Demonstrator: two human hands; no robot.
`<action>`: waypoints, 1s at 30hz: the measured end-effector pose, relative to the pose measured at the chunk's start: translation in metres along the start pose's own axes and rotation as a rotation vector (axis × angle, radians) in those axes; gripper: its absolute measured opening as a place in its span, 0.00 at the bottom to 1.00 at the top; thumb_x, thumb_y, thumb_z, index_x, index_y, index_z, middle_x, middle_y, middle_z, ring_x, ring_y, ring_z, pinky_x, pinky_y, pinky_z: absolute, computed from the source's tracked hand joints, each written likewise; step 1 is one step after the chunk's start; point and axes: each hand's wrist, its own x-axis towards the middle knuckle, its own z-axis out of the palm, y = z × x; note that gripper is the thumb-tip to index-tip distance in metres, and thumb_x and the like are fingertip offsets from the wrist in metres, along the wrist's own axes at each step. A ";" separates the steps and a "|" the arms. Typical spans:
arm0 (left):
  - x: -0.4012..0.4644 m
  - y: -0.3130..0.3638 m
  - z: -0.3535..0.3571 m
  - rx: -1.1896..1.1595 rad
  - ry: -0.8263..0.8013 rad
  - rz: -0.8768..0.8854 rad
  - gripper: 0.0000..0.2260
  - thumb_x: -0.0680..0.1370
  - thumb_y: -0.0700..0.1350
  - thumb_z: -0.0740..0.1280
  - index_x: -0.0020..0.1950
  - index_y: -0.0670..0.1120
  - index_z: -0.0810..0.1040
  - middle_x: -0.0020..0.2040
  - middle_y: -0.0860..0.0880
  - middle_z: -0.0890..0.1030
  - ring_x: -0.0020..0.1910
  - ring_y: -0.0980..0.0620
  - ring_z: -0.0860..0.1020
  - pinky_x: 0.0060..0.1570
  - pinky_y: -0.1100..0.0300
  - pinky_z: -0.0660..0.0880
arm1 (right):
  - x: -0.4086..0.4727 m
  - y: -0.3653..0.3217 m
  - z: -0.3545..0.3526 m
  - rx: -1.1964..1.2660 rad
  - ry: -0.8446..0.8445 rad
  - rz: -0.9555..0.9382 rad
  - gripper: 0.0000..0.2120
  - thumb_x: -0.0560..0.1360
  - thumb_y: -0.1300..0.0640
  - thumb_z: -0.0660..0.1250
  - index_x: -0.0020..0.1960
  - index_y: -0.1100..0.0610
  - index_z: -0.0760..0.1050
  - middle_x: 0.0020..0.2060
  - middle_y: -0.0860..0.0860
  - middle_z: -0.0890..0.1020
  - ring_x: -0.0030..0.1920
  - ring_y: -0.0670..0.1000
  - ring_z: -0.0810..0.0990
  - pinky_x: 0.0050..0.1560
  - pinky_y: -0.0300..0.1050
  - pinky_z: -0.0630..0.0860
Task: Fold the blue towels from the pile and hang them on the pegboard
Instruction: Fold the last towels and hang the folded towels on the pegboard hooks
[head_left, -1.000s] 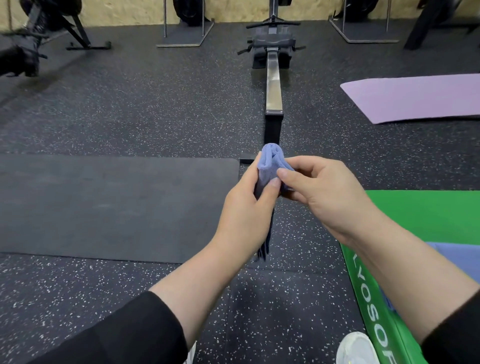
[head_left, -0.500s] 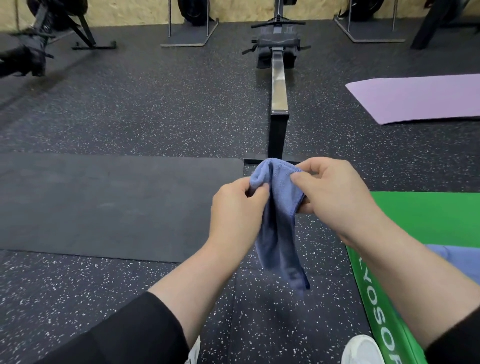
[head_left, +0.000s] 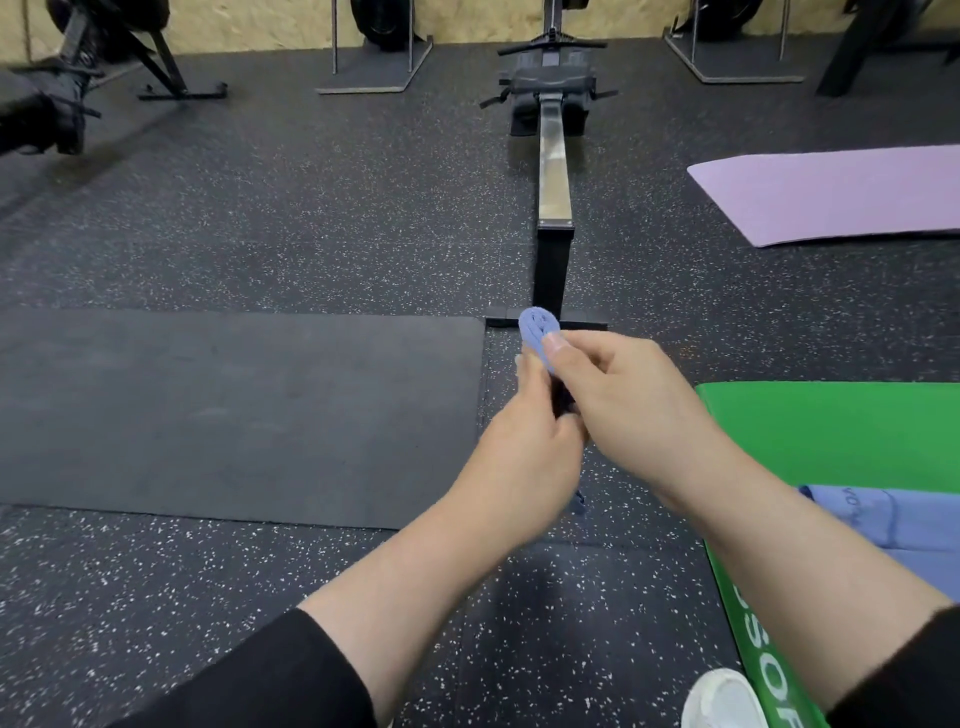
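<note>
2 hands meet in front of me, above the dark speckled rubber floor (head_left: 260, 218), and both are grasping 1 small blue cloth towel (head_left: 539, 332) bunched into a tight roll. My right hand (head_left: 631, 402) pinches the roll near its rounded top, thumb pressed on the cloth. My left hand (head_left: 524, 467) has its fingers curled round the lower part, and a thin tail of the towel hangs out below that hand. So each grip is clenched on the towel, which is held in the air and touches nothing else that I can see.

At my right lies a bright green padded mat with white lettering (head_left: 831, 431), and on it rests a pile of light blue towels (head_left: 904, 525), partly hidden by my right forearm. A white shoe (head_left: 719, 699) shows at the bottom edge beside the mat. To my left is a flat black rubber mat (head_left: 223, 410). Straight ahead stands a black rowing machine with a steel rail (head_left: 553, 171), and a pale purple exercise mat (head_left: 831, 192) lies farther right.
</note>
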 end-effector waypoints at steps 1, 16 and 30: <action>-0.001 0.000 0.000 0.002 -0.068 0.030 0.22 0.84 0.45 0.54 0.79 0.53 0.59 0.57 0.48 0.82 0.49 0.54 0.80 0.41 0.62 0.72 | -0.001 0.000 0.000 0.008 -0.013 -0.003 0.15 0.81 0.48 0.63 0.51 0.58 0.81 0.42 0.56 0.84 0.40 0.54 0.79 0.50 0.53 0.78; 0.016 -0.038 -0.029 -0.203 -0.089 0.038 0.09 0.79 0.46 0.71 0.58 0.46 0.81 0.55 0.46 0.85 0.52 0.58 0.80 0.61 0.46 0.76 | 0.008 0.000 -0.030 0.206 -0.051 0.023 0.11 0.73 0.56 0.65 0.51 0.50 0.83 0.45 0.49 0.87 0.50 0.54 0.85 0.56 0.58 0.79; -0.011 -0.049 -0.013 -0.461 -0.252 -0.064 0.11 0.75 0.39 0.75 0.57 0.44 0.83 0.54 0.48 0.87 0.54 0.53 0.84 0.53 0.62 0.79 | -0.014 -0.029 -0.044 0.142 -0.042 -0.215 0.07 0.78 0.59 0.68 0.53 0.51 0.82 0.46 0.46 0.86 0.46 0.43 0.81 0.52 0.46 0.76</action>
